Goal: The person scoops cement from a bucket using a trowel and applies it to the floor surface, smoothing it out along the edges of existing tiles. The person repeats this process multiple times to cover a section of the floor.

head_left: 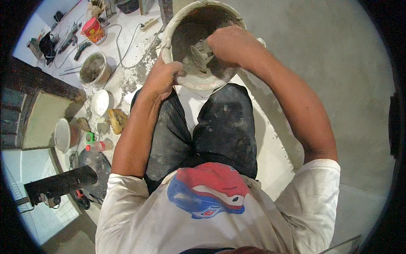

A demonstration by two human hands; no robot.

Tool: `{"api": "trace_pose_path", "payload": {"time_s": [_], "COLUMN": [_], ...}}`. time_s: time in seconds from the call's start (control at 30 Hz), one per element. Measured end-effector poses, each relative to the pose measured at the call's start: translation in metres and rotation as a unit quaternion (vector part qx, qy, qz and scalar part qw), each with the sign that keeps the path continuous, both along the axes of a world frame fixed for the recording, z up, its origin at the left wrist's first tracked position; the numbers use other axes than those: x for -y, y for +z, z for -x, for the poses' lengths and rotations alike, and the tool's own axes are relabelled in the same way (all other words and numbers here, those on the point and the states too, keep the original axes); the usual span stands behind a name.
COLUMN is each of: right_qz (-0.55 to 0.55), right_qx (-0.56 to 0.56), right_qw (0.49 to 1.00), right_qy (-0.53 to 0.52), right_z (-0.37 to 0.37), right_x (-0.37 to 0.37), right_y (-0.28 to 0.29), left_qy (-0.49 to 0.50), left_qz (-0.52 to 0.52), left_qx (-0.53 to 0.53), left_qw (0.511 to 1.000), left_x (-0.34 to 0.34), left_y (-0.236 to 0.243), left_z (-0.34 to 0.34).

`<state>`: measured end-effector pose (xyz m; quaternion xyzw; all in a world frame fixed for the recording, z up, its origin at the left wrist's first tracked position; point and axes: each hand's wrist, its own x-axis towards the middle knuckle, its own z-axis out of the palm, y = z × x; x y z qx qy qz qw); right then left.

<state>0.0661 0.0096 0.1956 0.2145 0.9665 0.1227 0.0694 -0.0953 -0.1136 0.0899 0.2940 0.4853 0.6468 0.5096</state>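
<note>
A mortar-smeared bucket (pixel 203 84) is tilted over my knees, its mouth facing me. My left hand (pixel 165 77) is closed on its near left rim, thumb over the edge. My right hand (pixel 226 44) reaches inside with the fingers curled into a fist. Beside that fist, a mortar-coated blade, seemingly of a trowel (pixel 198 59), lies against the wet grey mortar; its handle is hidden in my grip. Grey mortar coats the bucket's inner wall.
On the left floor stand a second mortar bucket (pixel 95 70), a red tub (pixel 93 30), a white bowl (pixel 102 103) and a pale bucket (pixel 66 134). A plastic bottle (pixel 100 146) lies nearby. Cables and a power strip (pixel 149 24) lie farther off. A grey plastered wall (pixel 325 51) rises at right.
</note>
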Motion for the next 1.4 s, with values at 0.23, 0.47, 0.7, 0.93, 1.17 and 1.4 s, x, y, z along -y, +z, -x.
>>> {"api": "trace_pose_path", "payload": {"time_s": [0.23,0.47,0.7,0.93,1.17,1.4], "right_qz": [0.307,0.427,0.279,0.177,0.162,0.225], "right_qx": [-0.144,-0.378,-0.376,-0.243,-0.142,-0.087], "right_qw": [0.939,0.796,0.797,0.825,0.840,0.805], "right_qy": [-0.060,-0.202,-0.381,-0.478,-0.499,-0.542], "right_z": [-0.071,-0.160,-0.301,-0.412,-0.408,-0.392], "right_x": [-0.029,0.019,0.072,0.094,0.051,0.009], "right_y": [-0.027,-0.058,-0.146,-0.273,-0.370,-0.385], "left_qy": [0.013,0.033,0.121,0.058,0.079,0.103], "left_qz": [0.019,0.089,0.091,0.022,0.029,0.031], "left_qx": [0.083,0.161,0.081,0.161,0.076,0.073], "left_qw": [0.996,0.982,0.985,0.985,0.994,0.991], "left_x": [-0.002,-0.019,0.001,0.016,0.019,0.041], "left_y": [0.006,-0.030,-0.029,-0.012,-0.022,-0.034], "left_z": [-0.004,0.024,0.052,0.069,0.100,0.156]}}
